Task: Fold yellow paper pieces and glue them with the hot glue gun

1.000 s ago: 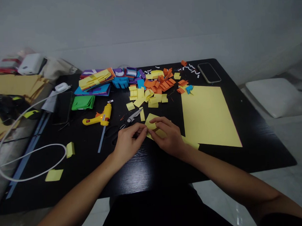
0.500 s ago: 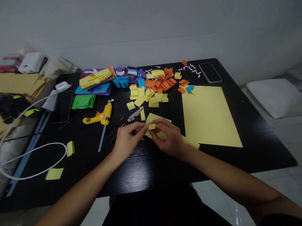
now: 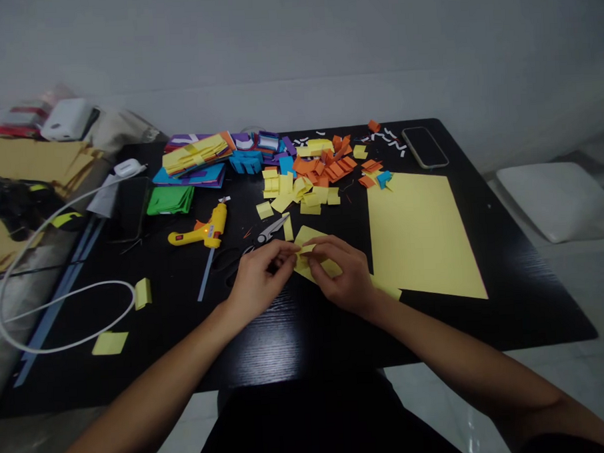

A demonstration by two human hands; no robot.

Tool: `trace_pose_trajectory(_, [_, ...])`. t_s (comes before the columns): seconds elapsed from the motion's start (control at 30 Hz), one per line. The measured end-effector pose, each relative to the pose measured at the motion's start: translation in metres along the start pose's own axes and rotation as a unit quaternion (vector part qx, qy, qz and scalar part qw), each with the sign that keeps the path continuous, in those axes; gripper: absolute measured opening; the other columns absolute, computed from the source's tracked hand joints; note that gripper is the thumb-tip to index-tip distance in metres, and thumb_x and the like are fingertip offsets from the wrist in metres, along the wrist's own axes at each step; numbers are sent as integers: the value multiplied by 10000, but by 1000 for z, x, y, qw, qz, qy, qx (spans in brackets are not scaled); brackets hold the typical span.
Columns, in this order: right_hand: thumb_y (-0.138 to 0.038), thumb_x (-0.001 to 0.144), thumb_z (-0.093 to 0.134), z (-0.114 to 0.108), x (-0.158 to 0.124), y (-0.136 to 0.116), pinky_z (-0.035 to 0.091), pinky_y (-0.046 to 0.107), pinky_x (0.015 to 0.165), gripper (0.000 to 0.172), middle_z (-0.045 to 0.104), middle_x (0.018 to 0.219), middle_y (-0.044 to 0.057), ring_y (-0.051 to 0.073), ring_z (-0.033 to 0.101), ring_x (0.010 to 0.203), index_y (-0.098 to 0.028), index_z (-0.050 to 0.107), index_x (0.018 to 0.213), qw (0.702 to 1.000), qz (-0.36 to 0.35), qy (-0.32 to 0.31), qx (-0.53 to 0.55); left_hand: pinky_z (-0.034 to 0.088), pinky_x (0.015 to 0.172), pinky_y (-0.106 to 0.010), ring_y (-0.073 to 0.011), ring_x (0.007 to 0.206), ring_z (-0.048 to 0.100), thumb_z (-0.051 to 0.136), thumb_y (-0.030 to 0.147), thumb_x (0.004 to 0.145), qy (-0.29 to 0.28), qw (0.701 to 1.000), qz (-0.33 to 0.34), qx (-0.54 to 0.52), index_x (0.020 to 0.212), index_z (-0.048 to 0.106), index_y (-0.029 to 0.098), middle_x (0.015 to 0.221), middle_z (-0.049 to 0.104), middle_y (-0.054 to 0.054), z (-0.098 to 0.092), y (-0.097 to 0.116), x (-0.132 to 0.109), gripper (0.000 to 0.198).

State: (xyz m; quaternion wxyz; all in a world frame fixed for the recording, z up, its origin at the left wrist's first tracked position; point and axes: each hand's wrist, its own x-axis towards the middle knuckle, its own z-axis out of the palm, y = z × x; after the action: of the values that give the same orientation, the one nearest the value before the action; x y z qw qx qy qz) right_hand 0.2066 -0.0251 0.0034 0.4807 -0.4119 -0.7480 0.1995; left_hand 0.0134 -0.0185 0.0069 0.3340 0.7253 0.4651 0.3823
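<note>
Between my two hands is a small piece of yellow paper (image 3: 308, 249), held over the front middle of the black table. My left hand (image 3: 264, 276) pinches its left end between thumb and fingers. The fingers of my right hand (image 3: 345, 273) close on its right side. Beneath them a larger yellow paper piece (image 3: 306, 234) lies partly hidden by the hands. Black-handled scissors (image 3: 272, 230) rest just beyond my left hand, their blades against a narrow yellow strip (image 3: 288, 227). A pile of folded yellow paper pieces (image 3: 283, 190) lies farther back.
A yellow glue gun (image 3: 202, 232) with an orange light lies left of the scissors. Orange folded pieces (image 3: 324, 167) and stacked coloured paper (image 3: 196, 157) sit at the back. To the right are a large yellow sheet (image 3: 423, 241) and a phone (image 3: 425, 148). A white cable (image 3: 69, 290) loops at left.
The small yellow paper has tilted a little between my fingers, and my hands have shifted slightly. The whole view has moved a little; the things on the table lie as before.
</note>
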Motion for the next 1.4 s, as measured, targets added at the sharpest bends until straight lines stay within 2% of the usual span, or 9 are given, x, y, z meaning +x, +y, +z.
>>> trace_pose_trajectory(0.37, [-160, 927, 625, 4, -5, 3, 636, 371, 924, 162, 747, 1107, 119, 232, 743, 1034, -204, 732, 1040, 999, -38, -23, -24, 533, 656, -225, -138, 725, 682, 637, 300, 978, 11, 998, 8, 54, 1002, 669, 186, 834, 721, -17, -2, 6, 0, 121])
trace_pose_trajectory(0.53, [-152, 934, 631, 7, -5, 4, 634, 377, 962, 167, 756, 1138, 114, 223, 751, 1059, -209, 722, 1062, 998, -49, -19, -19, 527, 693, -222, -123, 722, 677, 586, 212, 997, 14, 995, 32, 90, 1041, 673, 185, 853, 730, -8, -3, 5, 1, 101])
trace_pose_trajectory(0.67, [-164, 929, 654, 8, -7, 4, 631, 392, 961, 116, 757, 1150, 92, 225, 747, 1081, -236, 671, 1019, 999, -29, -26, -11, 520, 658, -210, -118, 688, 667, 607, 196, 969, 25, 996, 15, 82, 980, 658, 186, 804, 716, 6, -4, 6, 2, 53])
trace_pose_trajectory(0.77, [-208, 887, 731, 8, -9, 3, 637, 394, 922, 252, 747, 1121, 86, 228, 757, 1018, -239, 607, 1104, 998, 38, -27, 50, 516, 643, -203, -115, 678, 666, 605, 182, 957, 31, 996, 9, 78, 950, 646, 188, 797, 716, 8, -4, 7, 2, 41])
trace_pose_trajectory(0.93, [-305, 795, 843, 7, -6, 7, 655, 377, 891, 665, 651, 1299, 90, 186, 740, 958, -286, 495, 1362, 927, 219, -76, 295, 500, 616, -205, -112, 639, 637, 616, 184, 947, 34, 995, 14, 91, 923, 632, 194, 756, 691, 23, -5, 6, 3, 31])
trace_pose_trajectory(1.07, [-412, 874, 758, 5, 2, 12, 673, 409, 863, 388, 672, 1222, 77, 204, 723, 998, -244, 672, 1213, 832, 328, -105, 436, 510, 660, -227, -122, 669, 632, 610, 168, 957, 28, 993, 49, 103, 925, 641, 191, 766, 675, 13, -7, 6, 4, 50])
trace_pose_trajectory(1.2, [-424, 876, 755, 5, 7, 13, 675, 396, 833, 303, 748, 1046, 68, 196, 738, 912, -199, 767, 1078, 756, 393, -103, 513, 535, 761, -280, -165, 839, 658, 582, 148, 974, 9, 990, 101, 101, 983, 665, 181, 925, 687, -50, -8, 6, 4, 90])
trace_pose_trajectory(1.3, [-390, 821, 829, 7, 6, 13, 657, 377, 876, 257, 770, 981, 35, 173, 744, 880, -208, 784, 997, 755, 407, -91, 505, 541, 848, -329, -196, 949, 650, 602, 153, 968, 22, 988, 115, 103, 996, 676, 188, 970, 678, -68, -6, 5, 4, 87])
trace_pose_trajectory(1.4, [-385, 793, 861, 7, 5, 12, 637, 345, 880, 251, 778, 959, 17, 147, 736, 850, -217, 790, 965, 792, 393, -79, 461, 543, 835, -332, -194, 925, 648, 633, 175, 962, 27, 988, 115, 100, 985, 680, 195, 941, 675, -57, -5, 3, 4, 55])
